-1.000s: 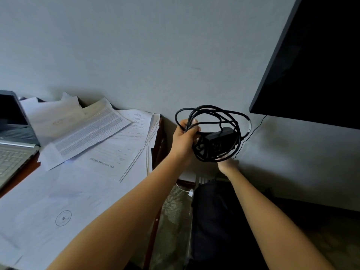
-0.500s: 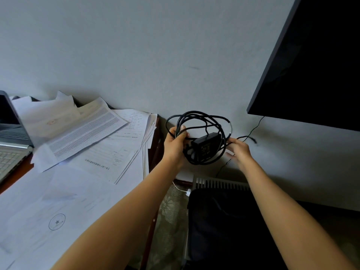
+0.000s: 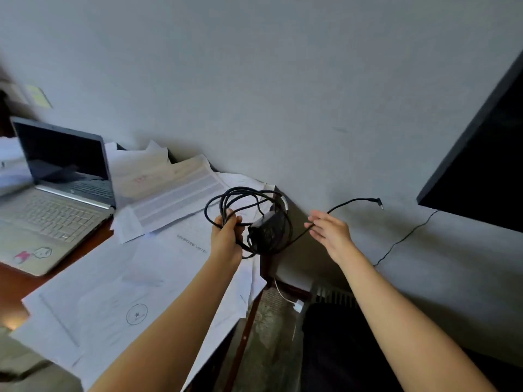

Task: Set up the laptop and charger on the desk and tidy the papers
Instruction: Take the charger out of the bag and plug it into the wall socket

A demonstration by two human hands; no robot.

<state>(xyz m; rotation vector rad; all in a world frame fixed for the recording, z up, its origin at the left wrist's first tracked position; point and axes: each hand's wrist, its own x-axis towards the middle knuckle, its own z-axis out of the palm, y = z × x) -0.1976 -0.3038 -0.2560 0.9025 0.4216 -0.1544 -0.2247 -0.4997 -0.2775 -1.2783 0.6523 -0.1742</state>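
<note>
The laptop point(image 3: 56, 199) is set open on the desk point(image 3: 11, 281), the unplugged coiled charger point(image 3: 266, 230) is gripped over its edge by the left hand point(image 3: 226, 236), its lead pinched by the right hand point(image 3: 329, 232), and the papers point(image 3: 113, 278) are left scattered

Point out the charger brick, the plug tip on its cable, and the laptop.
charger brick point(image 3: 266, 230): head view, on the black block's front face.
plug tip point(image 3: 375, 201): head view, on the barrel connector's body.
laptop point(image 3: 53, 219): head view, on the keyboard.
</note>
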